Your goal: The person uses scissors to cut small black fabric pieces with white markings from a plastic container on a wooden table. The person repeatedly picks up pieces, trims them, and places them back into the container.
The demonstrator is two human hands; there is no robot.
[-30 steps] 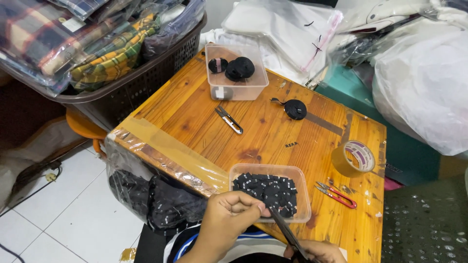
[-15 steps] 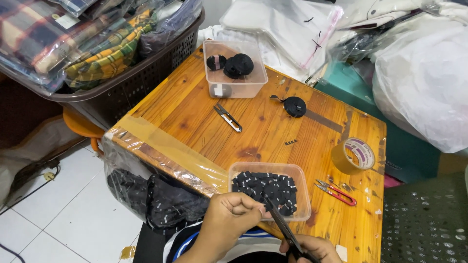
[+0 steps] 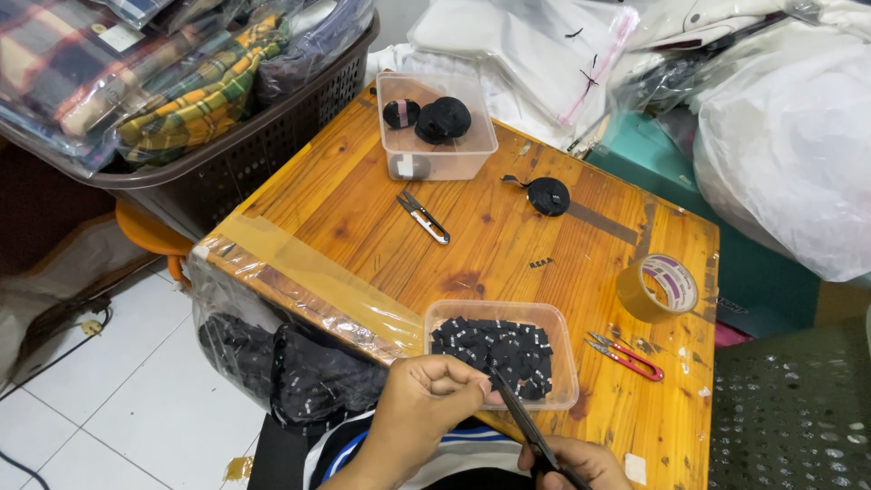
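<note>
The scissors [image 3: 531, 431] sit at the near edge of the surface [image 3: 508, 245], gripped at the handles by the right hand [image 3: 576, 463]; dark blades, stiff and likely sharp, best held by the handles. The left hand [image 3: 426, 404] is pinched shut by the blade, seemingly on something small; I cannot tell what. Just beyond, a tub [image 3: 504, 349] of small black pieces, light and loose. Snips [image 3: 626, 356] and tape [image 3: 662, 286] lie right; open wood mid-surface.
</note>
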